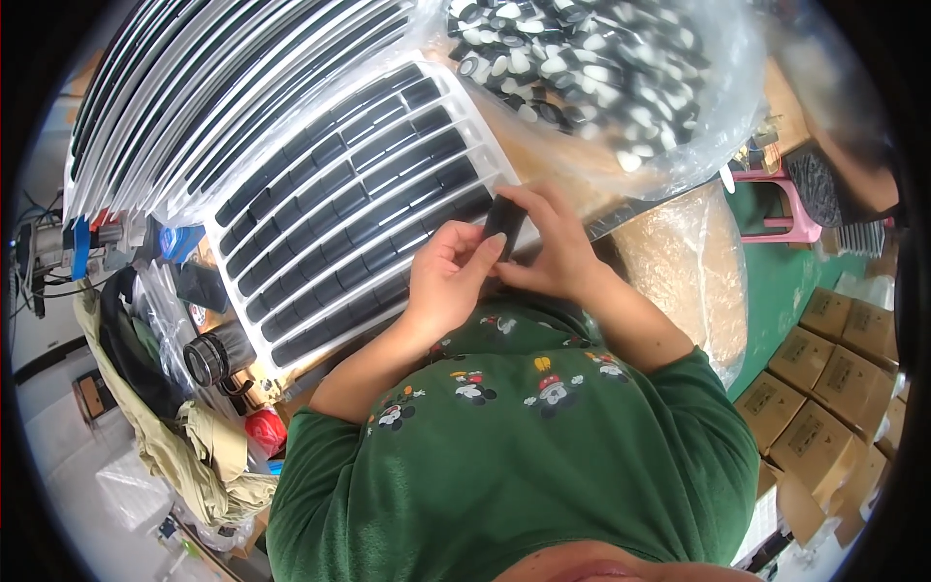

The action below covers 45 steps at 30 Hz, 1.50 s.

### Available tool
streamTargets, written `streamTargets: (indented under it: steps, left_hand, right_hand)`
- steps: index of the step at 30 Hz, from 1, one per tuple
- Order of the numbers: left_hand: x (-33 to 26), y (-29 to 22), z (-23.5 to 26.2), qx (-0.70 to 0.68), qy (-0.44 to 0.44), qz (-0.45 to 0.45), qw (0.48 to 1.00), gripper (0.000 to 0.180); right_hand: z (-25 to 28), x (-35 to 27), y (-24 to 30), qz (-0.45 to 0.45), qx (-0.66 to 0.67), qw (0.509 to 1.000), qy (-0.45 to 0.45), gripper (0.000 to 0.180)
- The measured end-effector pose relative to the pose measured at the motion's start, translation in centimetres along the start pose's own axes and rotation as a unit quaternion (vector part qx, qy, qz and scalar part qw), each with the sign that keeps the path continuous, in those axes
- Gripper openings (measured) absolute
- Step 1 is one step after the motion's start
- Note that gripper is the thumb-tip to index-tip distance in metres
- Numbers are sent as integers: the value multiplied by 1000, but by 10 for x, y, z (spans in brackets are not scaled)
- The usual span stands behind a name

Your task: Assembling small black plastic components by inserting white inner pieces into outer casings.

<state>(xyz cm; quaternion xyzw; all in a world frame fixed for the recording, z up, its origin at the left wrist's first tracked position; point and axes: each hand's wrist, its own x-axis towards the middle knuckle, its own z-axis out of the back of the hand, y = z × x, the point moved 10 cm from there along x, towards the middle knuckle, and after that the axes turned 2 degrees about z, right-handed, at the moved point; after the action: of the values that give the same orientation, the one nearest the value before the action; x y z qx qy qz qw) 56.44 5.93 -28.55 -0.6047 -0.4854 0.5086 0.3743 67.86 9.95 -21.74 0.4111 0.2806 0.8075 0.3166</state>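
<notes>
A small black rectangular block (504, 227) is held between my two hands over the right edge of a white tray (477, 118). My left hand (448, 274) pinches its lower left side between thumb and fingers. Around its upper end and right side curl the fingers of my right hand (560, 244). The tray lies tilted in front of me, with several rows of similar black pieces (434, 155) in its slots. What exactly the block is, I cannot make out.
Many more filled white trays (233, 92) are stacked behind, at the far left. A clear plastic bag (722, 126) of loose black and white oval pieces (592, 73) sits far right. Cardboard boxes (815, 388), a pink stool (790, 209) and a dark cylindrical jar (215, 355) stand around.
</notes>
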Motion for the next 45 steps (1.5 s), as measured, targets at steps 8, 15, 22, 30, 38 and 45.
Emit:
streamTargets:
  steps: [8, 15, 22, 30, 38, 45]
  left_hand:
    - [-6, 0, -7, 9, 24, 20, 999, 16]
    - [0, 9, -6, 24, 12, 38, 999, 17]
    - [13, -12, -1, 429, -36, -180, 885, 21]
    - [21, -13, -26, 560, -22, -271, 783, 28]
    - [17, -11, -19, 507, -7, -245, 826, 23]
    - [1, -17, 20, 547, -4, -168, 820, 30]
  right_hand:
    - [-4, -8, -5, -1, 19, 1000, 17, 69]
    - [-4, -11, -7, 1, 23, 1000, -1, 68]
    - [33, -35, -80, -217, -48, 973, 64, 49]
    - [101, -15, -150, -245, -403, 879, -66, 30]
    - [99, -13, -162, -265, -360, 894, -11, 27]
    - [106, -28, -126, -256, -32, 943, -211, 21]
